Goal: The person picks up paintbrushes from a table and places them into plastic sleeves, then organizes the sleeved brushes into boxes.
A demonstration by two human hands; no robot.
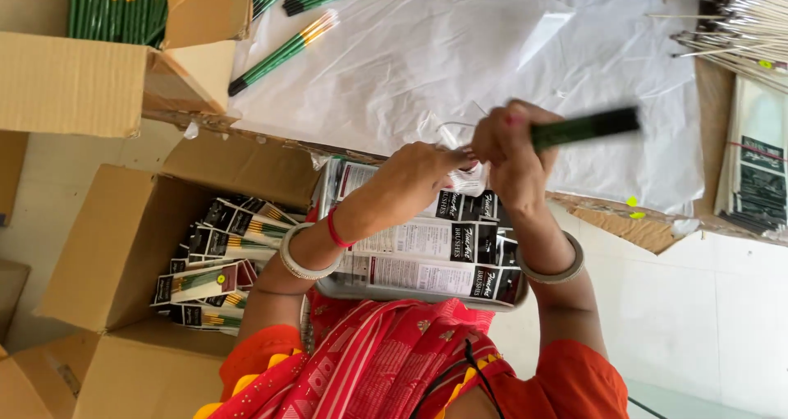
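Near the middle of the frame the two hands meet just above a metal tray. The right hand has its fingers closed around a bundle of green-handled brushes, which points toward the right side of the frame and looks blurred. The left hand has its fingers pinched together on the clear plastic sleeve at the near end of the bundle, so both hands touch the same package. Each wrist carries a pale bangle, and the left wrist also has a red thread.

Under the hands, in the lower middle, the metal tray is full of packed brush sets in black and white packets, lying flat in rows. To the left of the tray an open cardboard box holds more of the same packets in a loose pile.

In the upper part of the frame the desk is covered with white paper. On it, at the upper left, lie loose green brushes with yellow bands. Another cardboard box in the upper left corner holds green brushes standing close together. At the upper right corner there is a heap of thin pale sticks, and below it a stack of empty packets.
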